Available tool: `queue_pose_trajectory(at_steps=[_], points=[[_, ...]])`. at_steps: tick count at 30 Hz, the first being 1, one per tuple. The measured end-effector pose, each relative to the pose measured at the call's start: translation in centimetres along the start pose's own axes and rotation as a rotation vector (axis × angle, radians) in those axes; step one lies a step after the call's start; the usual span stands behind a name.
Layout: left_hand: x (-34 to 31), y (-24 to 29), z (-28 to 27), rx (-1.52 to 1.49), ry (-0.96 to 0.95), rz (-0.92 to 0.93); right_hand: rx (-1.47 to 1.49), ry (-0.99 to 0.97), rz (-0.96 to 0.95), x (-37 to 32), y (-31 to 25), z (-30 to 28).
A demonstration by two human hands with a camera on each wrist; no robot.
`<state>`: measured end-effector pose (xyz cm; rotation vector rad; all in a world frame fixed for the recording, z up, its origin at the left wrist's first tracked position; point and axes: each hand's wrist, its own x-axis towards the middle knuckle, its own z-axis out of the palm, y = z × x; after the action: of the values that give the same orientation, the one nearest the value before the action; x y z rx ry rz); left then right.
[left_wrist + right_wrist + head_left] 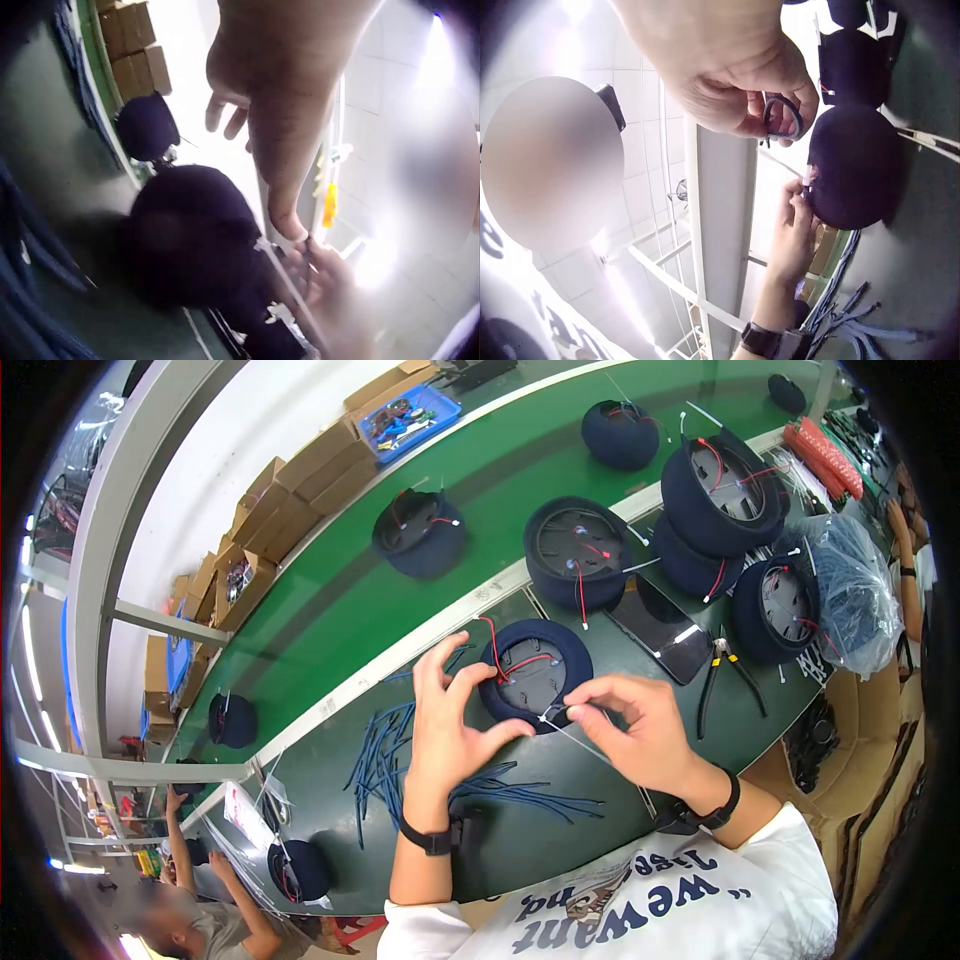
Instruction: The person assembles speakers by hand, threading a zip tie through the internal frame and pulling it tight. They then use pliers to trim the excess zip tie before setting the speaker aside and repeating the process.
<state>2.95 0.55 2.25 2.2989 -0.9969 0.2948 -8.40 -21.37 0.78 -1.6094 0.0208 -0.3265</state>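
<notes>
A round dark blue fabric-covered shell [572, 653] with a black inside lies in front of the person, red wires [528, 661] across its opening. A white cable tie [582, 743] runs from the shell's near rim toward the right forearm. The right hand [640, 730] pinches a dark blue cord [799, 120], bent into a loop at its fingertips in the right wrist view. The left hand [450, 725] spreads around the shell's left side, forefinger by the upper left rim and thumb extended toward the near rim. It grips nothing visible.
Loose blue cords [380, 765] lie beneath the left forearm. A phone [660, 628] and yellow-and-black pliers [716, 675] lie to the right. Several similar shells [578, 550] stand behind and right, near a clear plastic bag [855, 590]. Cardboard boxes [320, 470] line the back.
</notes>
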Motion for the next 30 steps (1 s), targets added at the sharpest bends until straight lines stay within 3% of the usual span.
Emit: queue_pose_trajectory(at_steps=[2, 5, 6, 8, 11, 14, 15, 19, 23, 30], points=[[-1.5, -2.8, 2.0, -0.291, -0.064, -0.054, 0.038, 0.010, -0.007, 0.8, -0.1, -0.4], [-3.3, 0.0, 2.1, -0.261, -0.056, 0.038, -0.018, -0.020, 0.093, 1.2, -1.6, -1.3], [-4.5, -0.4, 2.8, -0.291, -0.042, 0.113, -0.076, -0.029, 0.039, 1.3, -2.0, -1.6], [-6.3, -0.8, 3.6, -0.347, 0.009, -0.013, -0.192, -0.052, -0.067, 1.1, -2.4, -2.0], [-4.3, 0.6, 3.1, -0.327, -0.250, -0.317, -0.366, -0.179, 0.019, 0.5, -4.5, -3.2], [-2.4, 1.3, 4.0, -0.430, -0.286, -0.101, -0.417, -0.169, 0.059, 0.0, -5.2, -3.0], [-2.1, 0.8, 5.0, -0.606, -0.284, -0.097, -0.441, -0.182, 0.061, -0.2, -5.1, -3.0], [-1.4, -0.2, 7.9, -0.750, -0.186, 0.098, -0.596, -0.277, 0.070, -0.6, -4.7, -3.3], [-1.5, 0.1, 6.8, -0.601, -0.087, 0.234, -0.704, -0.353, 0.098, -1.0, -5.0, -3.7], [-1.7, 0.6, 4.9, -0.396, 0.031, 0.275, -0.657, -0.455, 0.022, -0.7, -4.7, -3.4]])
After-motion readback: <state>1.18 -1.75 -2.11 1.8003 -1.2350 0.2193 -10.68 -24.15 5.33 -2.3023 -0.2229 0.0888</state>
